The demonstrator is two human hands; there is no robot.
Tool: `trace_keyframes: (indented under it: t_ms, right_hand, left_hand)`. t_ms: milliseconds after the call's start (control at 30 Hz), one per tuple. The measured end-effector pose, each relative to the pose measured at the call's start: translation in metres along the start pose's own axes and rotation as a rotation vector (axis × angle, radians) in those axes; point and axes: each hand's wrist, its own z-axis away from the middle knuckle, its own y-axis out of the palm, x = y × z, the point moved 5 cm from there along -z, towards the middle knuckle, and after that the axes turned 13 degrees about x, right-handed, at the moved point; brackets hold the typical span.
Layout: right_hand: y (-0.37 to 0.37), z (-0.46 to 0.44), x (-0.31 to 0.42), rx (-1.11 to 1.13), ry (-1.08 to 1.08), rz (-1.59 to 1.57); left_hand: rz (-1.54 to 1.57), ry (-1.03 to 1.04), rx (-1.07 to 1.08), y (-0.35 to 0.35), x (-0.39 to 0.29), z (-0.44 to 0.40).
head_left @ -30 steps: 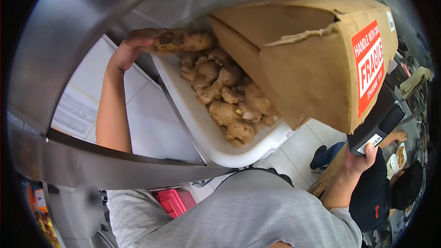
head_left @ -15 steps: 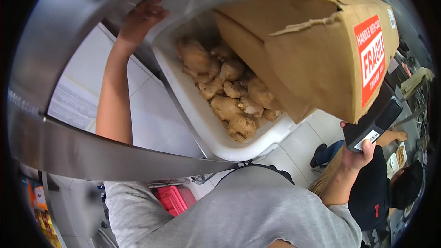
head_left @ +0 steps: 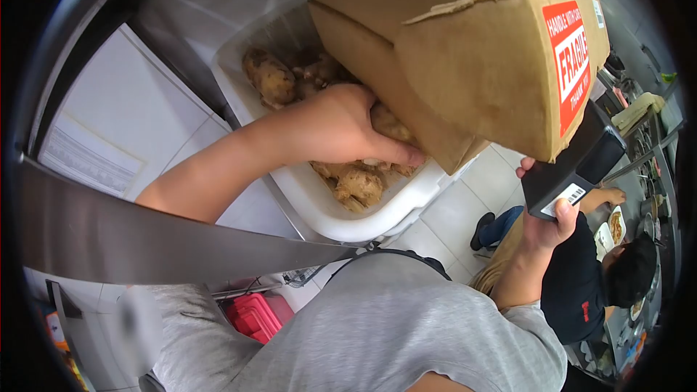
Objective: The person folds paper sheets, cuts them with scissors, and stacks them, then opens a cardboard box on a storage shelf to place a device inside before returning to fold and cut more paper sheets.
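Note:
A white plastic tub holds several knobby, light-brown pieces that look like ginger root. My left hand is down inside the tub, curved round one large ginger piece. Its thumb lies along the near side, while the other fingers are hidden behind the piece and the carton. Leaning over the tub's right side is a brown cardboard carton with a torn edge and a red FRAGILE label. My right hand grips a black box with a barcode sticker, right against the carton's lower end.
A curved steel edge runs between my body and the tub. On the right, a person in a dark shirt works at a counter with food trays. A pink container sits low at left, above the tiled floor.
My left hand has come from beyond the tub's left rim, where its fingers were apart, down into the ginger. My right hand still holds the black box. The whole view has shifted slightly.

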Motion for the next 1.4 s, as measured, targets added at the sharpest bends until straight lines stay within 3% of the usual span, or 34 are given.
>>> trace_keyframes:
  t_ms: [67,233,367,433,567,667,733,867,1033,1100,1300,1400]
  right_hand:
    - [0.004,-0.004,0.003,0.028,-0.017,0.016]
    - [0.014,-0.020,0.001,0.072,-0.063,0.038]
    - [0.045,-0.043,-0.011,0.094,-0.065,0.094]
    - [0.047,-0.045,-0.017,0.154,-0.051,0.075]
    - [0.050,-0.043,-0.020,0.161,-0.062,0.064]
    - [0.052,-0.040,-0.018,0.153,-0.063,0.067]
    - [0.050,-0.038,-0.014,0.144,-0.071,0.059]
    - [0.047,-0.032,-0.007,0.120,-0.061,0.074]
    - [0.034,-0.028,-0.007,0.068,-0.001,-0.057]
    - [0.033,-0.030,-0.005,0.054,0.002,-0.054]
    - [0.022,-0.026,-0.002,-0.024,0.019,-0.088]
    - [0.018,-0.024,-0.002,-0.054,0.016,-0.030]
  left_hand:
    - [-0.099,-0.082,0.028,-0.001,-0.005,-0.004]
    - [-0.118,-0.025,0.072,-0.031,-0.004,0.008]
    - [0.244,-0.246,-0.066,-0.088,0.035,0.052]
    - [0.306,-0.235,-0.064,-0.108,0.053,0.059]
    - [-0.121,-0.505,-0.086,-0.117,0.043,0.067]
    - [-0.256,-0.047,-0.429,-0.129,0.019,0.079]
    - [-0.541,0.155,-0.344,-0.103,-0.024,0.079]
    - [-0.509,0.363,-0.270,-0.072,-0.039,0.055]
    - [-0.417,0.262,-0.338,-0.087,-0.026,0.045]
    - [-0.084,0.273,-0.400,-0.093,-0.017,0.042]
    - [-0.214,0.330,-0.443,-0.079,-0.014,0.041]
    - [-0.472,0.295,-0.413,-0.058,-0.030,0.042]
